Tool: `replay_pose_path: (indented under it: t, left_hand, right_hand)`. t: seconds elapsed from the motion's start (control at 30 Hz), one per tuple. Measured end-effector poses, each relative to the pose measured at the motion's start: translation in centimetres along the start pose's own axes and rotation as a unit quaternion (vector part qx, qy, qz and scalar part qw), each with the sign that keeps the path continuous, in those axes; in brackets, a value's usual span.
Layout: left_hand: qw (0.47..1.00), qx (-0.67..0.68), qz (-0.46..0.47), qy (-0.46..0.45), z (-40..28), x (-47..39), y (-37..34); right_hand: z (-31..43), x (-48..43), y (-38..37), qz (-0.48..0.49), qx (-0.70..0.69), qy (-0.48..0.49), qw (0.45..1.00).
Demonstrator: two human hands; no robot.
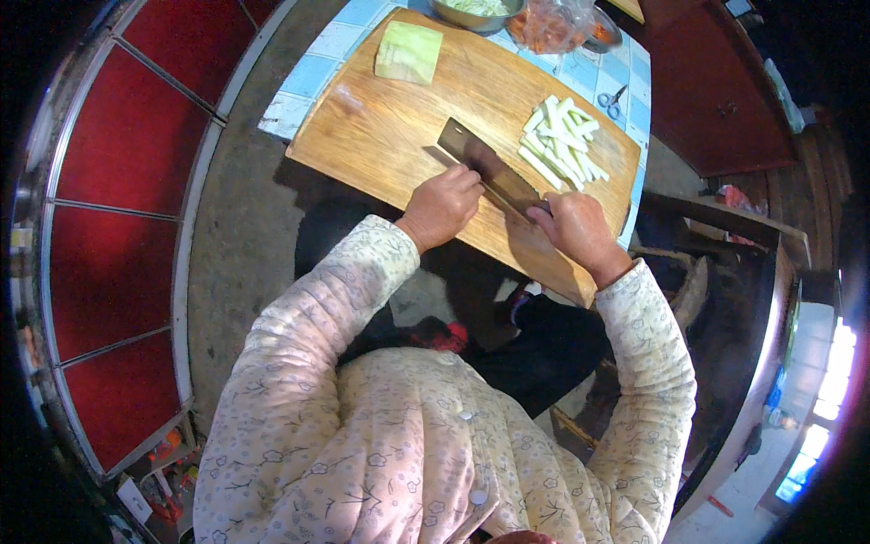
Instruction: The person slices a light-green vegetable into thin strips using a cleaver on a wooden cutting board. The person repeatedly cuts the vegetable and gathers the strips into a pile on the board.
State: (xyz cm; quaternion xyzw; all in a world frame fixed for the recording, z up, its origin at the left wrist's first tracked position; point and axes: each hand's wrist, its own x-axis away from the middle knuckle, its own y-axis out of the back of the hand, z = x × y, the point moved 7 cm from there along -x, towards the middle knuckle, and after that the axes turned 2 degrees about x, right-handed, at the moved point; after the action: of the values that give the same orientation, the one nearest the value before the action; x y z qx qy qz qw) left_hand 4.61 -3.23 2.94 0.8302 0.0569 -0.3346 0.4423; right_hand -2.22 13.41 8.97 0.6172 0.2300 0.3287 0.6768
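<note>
My right hand point(578, 221) grips the dark handle of a cleaver point(493, 163). Its broad blade slants up and left across a wooden cutting board point(380, 136). Beside the lower edge of the blade, my left hand point(445, 204) has its fingers curled close together; whatever lies under them is hidden. Pale green vegetable sticks point(561, 143) lie in a loose pile on the right part of the board. Near the board's far left corner rests a flat, squarish slab of the same pale green colour point(409, 52).
The board lies on a table with a blue-and-white checked cover point(299, 78). Along the far side stand a metal bowl of pale shreds point(479, 24) and a clear plastic bag with orange contents point(547, 30). Small scissors point(612, 102) lie to the right. Red panels point(129, 129) line the left.
</note>
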Motion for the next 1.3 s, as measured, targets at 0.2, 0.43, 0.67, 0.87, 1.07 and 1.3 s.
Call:
replay_pose_path:
  t: [0.2, 0.43, 0.67, 0.87, 1.07, 1.3]
  left_hand:
    - [1.0, 0.0, 0.017, 0.007, 0.0, 0.1, -0.2]
    - [1.0, 0.007, -0.015, -0.002, 0.0, 0.1, 0.0]
    - [0.999, 0.025, 0.015, 0.016, 0.4, 0.2, -0.3]
    - [0.997, 0.053, -0.03, 0.048, 0.1, -0.8, 0.7]
    - [0.854, 0.366, -0.023, 0.369, 3.5, -2.8, -2.5]
    - [0.552, 0.726, -0.01, 0.41, 4.3, -3.8, -6.3]
  right_hand:
    - [1.3, -1.6, -0.2, -0.003, 0.004, 0.023, 1.0]
    - [1.2, -1.6, -0.4, -0.044, -0.026, -0.046, 0.998]
    - [-1.1, -0.4, -0.2, -0.102, -0.058, -0.128, 0.985]
    - [-2.9, 1.3, -1.4, -0.163, -0.203, -0.157, 0.953]
    - [-3.1, 1.9, -4.1, -0.121, -0.585, -0.209, 0.774]
    - [-3.5, 1.9, -6.3, -0.094, -0.674, -0.271, 0.681]
